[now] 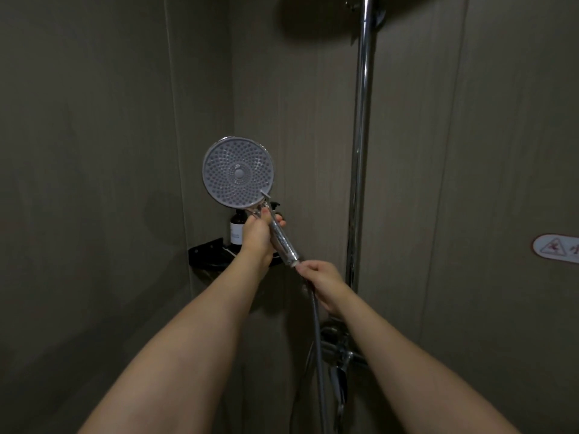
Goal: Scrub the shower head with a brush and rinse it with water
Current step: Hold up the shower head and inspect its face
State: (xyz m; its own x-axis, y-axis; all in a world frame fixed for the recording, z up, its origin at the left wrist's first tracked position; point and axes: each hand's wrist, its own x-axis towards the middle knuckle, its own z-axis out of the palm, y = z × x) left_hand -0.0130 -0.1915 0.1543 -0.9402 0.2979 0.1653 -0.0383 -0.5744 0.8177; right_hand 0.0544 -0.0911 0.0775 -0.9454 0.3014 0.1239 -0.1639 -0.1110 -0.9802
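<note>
My left hand (257, 236) hides most of the brown bottle (235, 227); the wall sign (557, 248) is cut by the right edge, its lettering unreadable.

Shower head (238, 173) in left hand (257, 236), right hand (322, 281) at hose (316, 317).

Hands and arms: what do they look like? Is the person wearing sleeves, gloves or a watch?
Both arms are bare as far as the picture shows, with no sleeves in view. The left hand and right hand wear no gloves, and no watch, bracelet or ring shows. The nails look short and unpainted.
</note>
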